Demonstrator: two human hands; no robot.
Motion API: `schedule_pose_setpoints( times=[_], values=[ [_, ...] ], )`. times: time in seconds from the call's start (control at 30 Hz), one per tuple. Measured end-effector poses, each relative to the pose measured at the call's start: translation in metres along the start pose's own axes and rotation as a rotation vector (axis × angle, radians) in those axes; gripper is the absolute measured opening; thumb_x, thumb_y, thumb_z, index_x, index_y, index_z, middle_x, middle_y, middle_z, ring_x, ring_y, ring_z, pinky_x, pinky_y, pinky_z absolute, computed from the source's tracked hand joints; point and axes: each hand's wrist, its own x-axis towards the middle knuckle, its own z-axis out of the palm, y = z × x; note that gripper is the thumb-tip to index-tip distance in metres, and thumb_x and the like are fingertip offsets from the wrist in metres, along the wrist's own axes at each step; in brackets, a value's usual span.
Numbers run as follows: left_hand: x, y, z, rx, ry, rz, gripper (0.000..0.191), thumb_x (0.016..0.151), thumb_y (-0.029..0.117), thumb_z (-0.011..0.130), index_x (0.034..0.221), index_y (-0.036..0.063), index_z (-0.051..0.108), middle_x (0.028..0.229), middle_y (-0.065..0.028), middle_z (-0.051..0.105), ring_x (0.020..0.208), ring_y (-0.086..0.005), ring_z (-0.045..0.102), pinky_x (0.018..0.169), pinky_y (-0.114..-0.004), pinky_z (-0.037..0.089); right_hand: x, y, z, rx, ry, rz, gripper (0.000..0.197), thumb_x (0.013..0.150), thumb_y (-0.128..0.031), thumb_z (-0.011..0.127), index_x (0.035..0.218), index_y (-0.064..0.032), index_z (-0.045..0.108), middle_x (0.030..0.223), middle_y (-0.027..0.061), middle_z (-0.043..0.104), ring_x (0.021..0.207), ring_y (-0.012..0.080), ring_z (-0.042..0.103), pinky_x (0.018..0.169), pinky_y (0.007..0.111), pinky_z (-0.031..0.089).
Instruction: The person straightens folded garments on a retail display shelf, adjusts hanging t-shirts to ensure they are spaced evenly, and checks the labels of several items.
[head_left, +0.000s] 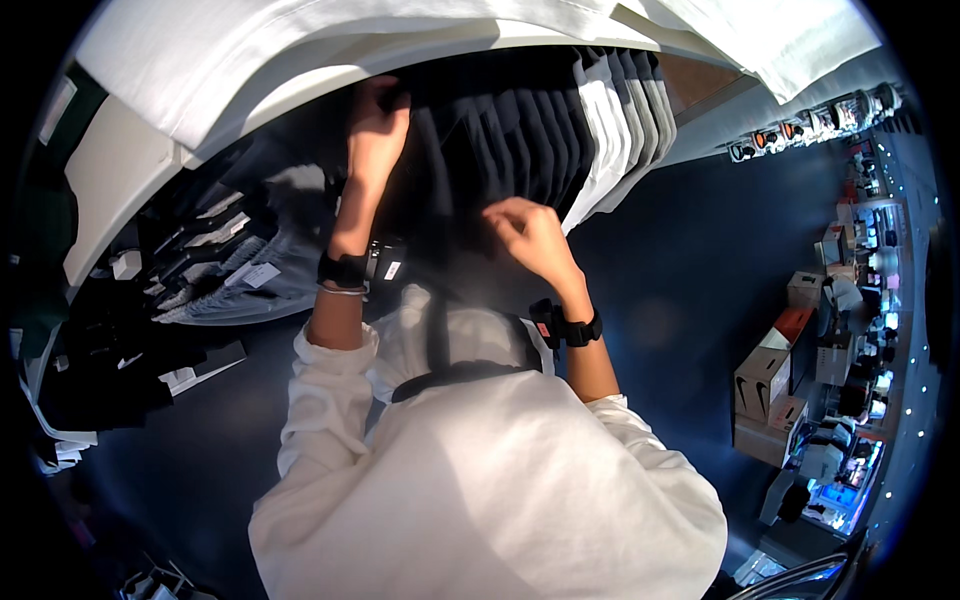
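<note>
Dark garments (525, 142) hang in a close row under a white shelf (300, 82). My left hand (377, 131) reaches up among them near the shelf's edge, fingers bent; dark cloth and shadow hide whether it grips a hanger or fabric. Lower down, my right hand (529, 229) is in front of the dark cloth, its fingers loosely bent and apart with nothing visible in them. White garments (600, 127) and grey garments (652, 112) hang at the right end of the row. Black bands circle both my wrists.
More dark clothes on hangers (217, 232), some with white tags, hang at left. White cloth (780, 45) drapes over the shelf. Cardboard boxes (765, 382) are stacked on the dark floor (675, 300) at right, before a display of goods. Shoes (817, 124) stand in a row at upper right.
</note>
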Motion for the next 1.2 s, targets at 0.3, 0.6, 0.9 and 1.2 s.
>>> schedule_pose_setpoints(
  times=[0.3,0.6,0.9,1.2],
  values=[
    [-0.003,0.064,0.028,0.269,-0.251,0.236,0.054,0.083,0.010,0.051,0.134,0.0032,0.035,0.112,-0.0252,0.056,0.103,-0.0411,0.055,0.089,-0.042,0.044,0.031,-0.018,0.022,-0.230,0.323,0.061,0.045,0.071,-0.026,0.074,0.106,-0.0034,0.058,0.097,0.0163,0.064,0.080,0.0316,0.065,0.067,0.039,0.052],
    [0.015,0.029,0.012,0.295,-0.614,-0.203,0.071,0.080,0.017,0.061,0.138,0.0157,0.021,0.086,-0.0152,0.059,0.078,-0.0241,0.057,0.073,-0.034,0.045,0.019,-0.002,0.030,-0.025,0.417,0.197,0.033,0.076,-0.026,0.071,0.091,0.0027,0.065,0.064,0.0178,0.062,0.059,0.0300,0.063,0.057,0.035,0.049],
    [0.043,0.042,0.011,0.107,-0.663,-0.217,0.040,0.076,0.037,0.069,0.084,-0.0021,0.064,0.082,-0.0119,0.064,0.078,-0.0197,0.059,0.073,-0.030,0.045,0.013,-0.004,0.034,0.087,0.451,0.041,0.041,0.081,-0.031,0.067,0.104,0.0035,0.061,0.093,0.0247,0.064,0.075,0.0351,0.064,0.069,0.037,0.051],
    [0.042,0.053,0.030,0.461,-0.519,0.001,0.052,0.075,0.041,0.068,0.100,-0.0044,0.063,0.094,-0.0209,0.065,0.088,-0.0283,0.064,0.077,-0.032,0.048,0.010,-0.017,0.036,0.040,0.249,0.038,0.042,0.085,-0.017,0.058,0.119,0.0028,0.044,0.073,0.0281,0.059,0.071,0.0432,0.061,0.063,0.044,0.048]
  ],
)
